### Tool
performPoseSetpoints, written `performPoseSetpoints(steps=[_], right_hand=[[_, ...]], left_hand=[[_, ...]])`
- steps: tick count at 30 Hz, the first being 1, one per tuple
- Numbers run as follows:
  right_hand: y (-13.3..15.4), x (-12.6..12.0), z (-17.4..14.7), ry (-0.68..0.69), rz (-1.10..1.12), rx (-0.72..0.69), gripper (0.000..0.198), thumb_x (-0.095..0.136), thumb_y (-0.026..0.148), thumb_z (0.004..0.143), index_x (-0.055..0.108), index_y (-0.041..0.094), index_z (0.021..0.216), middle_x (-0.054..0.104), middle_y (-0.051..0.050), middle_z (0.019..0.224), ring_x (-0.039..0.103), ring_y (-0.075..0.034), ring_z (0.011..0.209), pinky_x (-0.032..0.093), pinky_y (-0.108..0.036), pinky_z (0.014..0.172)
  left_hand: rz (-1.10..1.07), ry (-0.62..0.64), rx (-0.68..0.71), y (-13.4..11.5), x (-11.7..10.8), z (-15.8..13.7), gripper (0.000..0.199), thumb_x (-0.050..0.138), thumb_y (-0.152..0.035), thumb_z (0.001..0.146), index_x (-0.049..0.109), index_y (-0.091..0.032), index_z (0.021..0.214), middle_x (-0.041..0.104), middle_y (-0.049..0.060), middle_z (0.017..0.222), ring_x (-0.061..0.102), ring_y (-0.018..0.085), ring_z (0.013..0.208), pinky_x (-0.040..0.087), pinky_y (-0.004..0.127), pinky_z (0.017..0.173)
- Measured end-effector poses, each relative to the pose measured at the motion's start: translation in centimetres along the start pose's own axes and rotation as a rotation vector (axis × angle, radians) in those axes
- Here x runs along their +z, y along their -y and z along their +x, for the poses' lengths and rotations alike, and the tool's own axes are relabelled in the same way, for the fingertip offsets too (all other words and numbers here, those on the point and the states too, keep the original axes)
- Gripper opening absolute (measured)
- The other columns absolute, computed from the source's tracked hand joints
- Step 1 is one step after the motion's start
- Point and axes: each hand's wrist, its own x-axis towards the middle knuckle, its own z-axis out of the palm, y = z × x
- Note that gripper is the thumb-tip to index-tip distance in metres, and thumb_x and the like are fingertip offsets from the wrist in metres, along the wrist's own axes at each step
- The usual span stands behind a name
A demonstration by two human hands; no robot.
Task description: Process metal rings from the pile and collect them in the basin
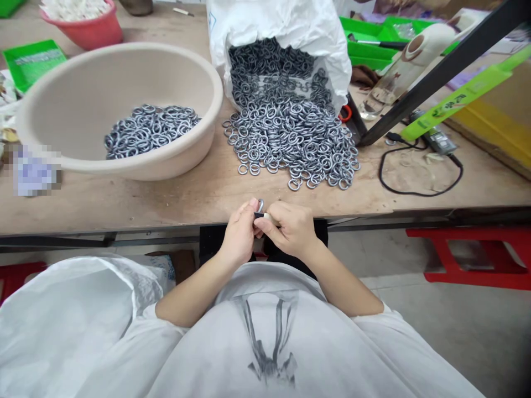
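Near the table's front edge, my left hand [239, 232] is closed around a grey ring [260, 205], whose upper part shows above the fingertips. My right hand [291, 226] grips a small tool [266, 216] with a pale end and a dark, narrow tip. That tip reaches toward the left fingers and the ring; whether it touches the ring I cannot tell. Ahead of both hands, a loose heap of grey rings [294, 141] spills from a white sack [286, 19] lying on its side. More rings [153, 130] lie in a large beige basin [45, 110] to the left.
A dark slanted bar [440, 72] rises at right, near a clear bottle [384, 88], a bright green strip [460, 102] and a looped black cable [381, 171]. Green trays [369, 55] and a red basin [91, 30] stand farther back. A red stool [435, 254] is at lower right.
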Motion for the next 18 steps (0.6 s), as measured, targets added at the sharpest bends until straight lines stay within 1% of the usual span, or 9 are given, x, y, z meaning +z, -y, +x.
performPoseSetpoints(steps=[2, 4, 6, 8, 10, 11, 14, 16, 18], right_hand=[[-1.4, -0.2, 0.5, -0.027, 0.026, 0.127, 0.053, 0.034, 0.057, 0.099, 0.047, 0.021, 0.063, 0.049, 0.000, 0.057, 0.044, -0.014, 0.056, 0.026, -0.029, 0.057], [-3.0, -0.3, 1.7, -0.095, -0.003, 0.296, 0.051, 0.033, 0.055, 0.100, 0.048, 0.022, 0.064, 0.049, 0.000, 0.056, 0.044, -0.015, 0.056, 0.026, -0.029, 0.057], [-4.1, 0.0, 3.3, -0.047, -0.069, 0.355, 0.046, 0.038, 0.053, 0.100, 0.056, 0.021, 0.071, 0.057, -0.001, 0.064, 0.051, -0.017, 0.063, 0.029, -0.028, 0.061], [-4.4, 0.6, 5.1, 0.041, -0.146, 0.329, 0.037, 0.045, 0.051, 0.098, 0.065, 0.021, 0.089, 0.068, -0.005, 0.083, 0.059, -0.020, 0.076, 0.033, -0.029, 0.065], [-4.1, 1.5, 6.9, 0.122, -0.221, 0.255, 0.032, 0.053, 0.048, 0.095, 0.066, 0.022, 0.109, 0.070, -0.008, 0.105, 0.063, -0.024, 0.089, 0.037, -0.030, 0.071], [-3.9, 2.0, 7.6, 0.161, -0.266, 0.245, 0.032, 0.056, 0.047, 0.093, 0.065, 0.023, 0.112, 0.069, -0.009, 0.110, 0.063, -0.026, 0.092, 0.038, -0.031, 0.073], [-3.6, 2.8, 9.1, 0.241, -0.387, 0.268, 0.026, 0.056, 0.040, 0.094, 0.065, 0.022, 0.110, 0.068, -0.012, 0.113, 0.064, -0.029, 0.094, 0.041, -0.035, 0.076], [-3.9, 2.7, 9.2, 0.239, -0.400, 0.278, 0.021, 0.053, 0.033, 0.095, 0.065, 0.020, 0.105, 0.067, -0.014, 0.112, 0.063, -0.029, 0.095, 0.041, -0.036, 0.076], [-4.3, 2.2, 8.7, 0.174, -0.305, 0.276, 0.017, 0.053, 0.029, 0.094, 0.065, 0.018, 0.099, 0.068, -0.013, 0.107, 0.062, -0.029, 0.095, 0.040, -0.036, 0.077]], left_hand=[[0.031, 0.082, 0.000, 0.2, -0.3, -0.4, 0.045, 0.067, -0.053, 0.081, 0.044, -0.019, 0.062, 0.034, -0.007, 0.052, 0.029, 0.005, 0.044, 0.030, 0.020, 0.043], [0.053, 0.145, -0.008, 0.3, -0.6, -0.7, 0.047, 0.065, -0.053, 0.083, 0.042, -0.019, 0.059, 0.034, -0.006, 0.052, 0.030, 0.005, 0.044, 0.033, 0.020, 0.044], [0.043, 0.139, -0.010, 0.2, -1.1, -0.7, 0.047, 0.066, -0.053, 0.084, 0.044, -0.018, 0.060, 0.037, -0.006, 0.054, 0.032, 0.005, 0.044, 0.036, 0.020, 0.045], [0.014, 0.092, 0.004, -0.1, -1.6, -0.4, 0.044, 0.069, -0.052, 0.081, 0.049, -0.017, 0.063, 0.044, -0.005, 0.058, 0.037, 0.005, 0.046, 0.040, 0.020, 0.046], [-0.012, 0.050, 0.020, -0.5, -2.3, 0.1, 0.038, 0.073, -0.049, 0.079, 0.059, -0.015, 0.072, 0.052, -0.003, 0.065, 0.044, 0.005, 0.049, 0.045, 0.019, 0.049], [-0.024, 0.039, 0.027, -0.7, -2.6, 0.4, 0.035, 0.075, -0.047, 0.078, 0.063, -0.015, 0.080, 0.055, -0.002, 0.067, 0.047, 0.005, 0.050, 0.046, 0.019, 0.050], [-0.060, 0.007, 0.033, -1.5, -3.6, 1.0, 0.031, 0.076, -0.038, 0.077, 0.067, -0.016, 0.097, 0.060, -0.002, 0.070, 0.051, 0.005, 0.052, 0.050, 0.019, 0.052], [-0.084, -0.026, 0.019, -2.0, -4.0, 1.3, 0.025, 0.074, -0.034, 0.078, 0.067, -0.016, 0.095, 0.060, -0.002, 0.072, 0.053, 0.006, 0.053, 0.052, 0.019, 0.052], [-0.111, -0.049, -0.020, -2.4, -4.0, 1.6, 0.019, 0.069, -0.033, 0.080, 0.064, -0.016, 0.087, 0.060, -0.002, 0.074, 0.056, 0.007, 0.056, 0.053, 0.021, 0.050]])
